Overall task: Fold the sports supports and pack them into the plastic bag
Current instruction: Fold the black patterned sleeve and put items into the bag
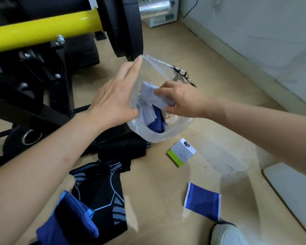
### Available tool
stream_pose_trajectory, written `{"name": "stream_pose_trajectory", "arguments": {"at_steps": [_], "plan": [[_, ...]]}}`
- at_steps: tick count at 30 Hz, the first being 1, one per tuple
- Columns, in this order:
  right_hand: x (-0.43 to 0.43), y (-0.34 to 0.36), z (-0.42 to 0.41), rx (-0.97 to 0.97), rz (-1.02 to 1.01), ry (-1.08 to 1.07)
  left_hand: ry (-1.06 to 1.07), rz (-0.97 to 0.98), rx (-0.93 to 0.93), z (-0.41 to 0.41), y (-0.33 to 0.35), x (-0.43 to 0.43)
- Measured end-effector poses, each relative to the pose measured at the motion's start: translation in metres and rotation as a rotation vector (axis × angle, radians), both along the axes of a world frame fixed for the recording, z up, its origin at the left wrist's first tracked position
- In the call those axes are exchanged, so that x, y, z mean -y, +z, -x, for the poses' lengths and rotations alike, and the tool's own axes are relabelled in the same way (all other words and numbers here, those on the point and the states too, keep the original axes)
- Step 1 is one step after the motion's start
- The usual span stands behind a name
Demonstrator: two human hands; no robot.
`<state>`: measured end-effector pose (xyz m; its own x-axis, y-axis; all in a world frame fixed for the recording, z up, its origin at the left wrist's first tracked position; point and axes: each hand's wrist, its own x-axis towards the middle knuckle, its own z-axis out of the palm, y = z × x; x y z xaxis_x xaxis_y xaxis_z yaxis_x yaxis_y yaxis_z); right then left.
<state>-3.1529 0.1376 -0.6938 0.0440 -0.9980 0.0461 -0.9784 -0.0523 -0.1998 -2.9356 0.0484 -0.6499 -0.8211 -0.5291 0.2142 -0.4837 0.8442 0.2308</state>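
A clear plastic bag [159, 134] stands open on the floor at the centre. My left hand [117, 96] lies against the bag's left rim with straight fingers, holding the mouth open. My right hand [180, 99] pinches a folded grey support [154, 96] inside the bag's mouth. A blue support [156, 124] lies deeper in the bag. On the floor lie a blue wrist support [202, 200], a grey-and-green support [182, 152], and black patterned supports [99, 195]. More blue supports [69, 221] sit at the bottom left.
A black and yellow exercise machine [42, 41] fills the upper left, close to the bag. A wall runs along the right. A white board [293, 184] lies at the right edge, and a grey shoe [226, 234] shows at the bottom.
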Motion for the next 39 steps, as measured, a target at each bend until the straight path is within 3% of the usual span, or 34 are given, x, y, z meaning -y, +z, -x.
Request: {"name": "stream_pose_trajectory", "arguments": {"at_steps": [4, 8, 10, 12, 16, 22, 25, 28, 31, 35, 39], "plan": [[0.028, -0.011, 0.009, -0.154, -0.145, -0.038, 0.011, -0.027, -0.027, 0.005, -0.002, -0.002], [0.041, -0.04, 0.009, -0.496, -0.479, -0.041, -0.014, -0.031, -0.048, 0.011, -0.006, -0.007], [0.042, -0.049, 0.012, -0.506, -0.63, -0.111, -0.013, -0.009, -0.056, 0.01, -0.009, -0.008], [0.044, -0.046, 0.013, -0.49, -0.646, -0.144, 0.016, 0.02, -0.056, 0.008, -0.011, -0.006], [0.039, -0.018, 0.002, -0.307, -0.424, -0.079, 0.039, -0.057, -0.139, 0.001, -0.018, 0.005], [-0.037, -0.008, -0.025, 0.246, 0.334, -0.118, -0.041, -0.082, -0.3, -0.019, -0.026, -0.004], [-0.102, -0.012, -0.059, 0.371, 0.55, -0.189, -0.013, -0.092, -0.356, -0.035, -0.029, -0.025], [-0.151, -0.039, -0.089, 0.404, 0.493, -0.159, 0.057, -0.034, -0.493, -0.056, -0.038, -0.056], [-0.174, -0.078, -0.103, 0.447, 0.263, -0.135, 0.201, -0.032, -0.557, -0.078, -0.068, -0.086], [-0.179, -0.116, -0.102, 0.494, -0.039, -0.146, 0.241, -0.124, -0.257, -0.097, -0.127, -0.099], [-0.171, -0.134, -0.101, 0.509, -0.172, -0.177, 0.309, -0.187, -0.015, -0.092, -0.157, -0.083]]}}
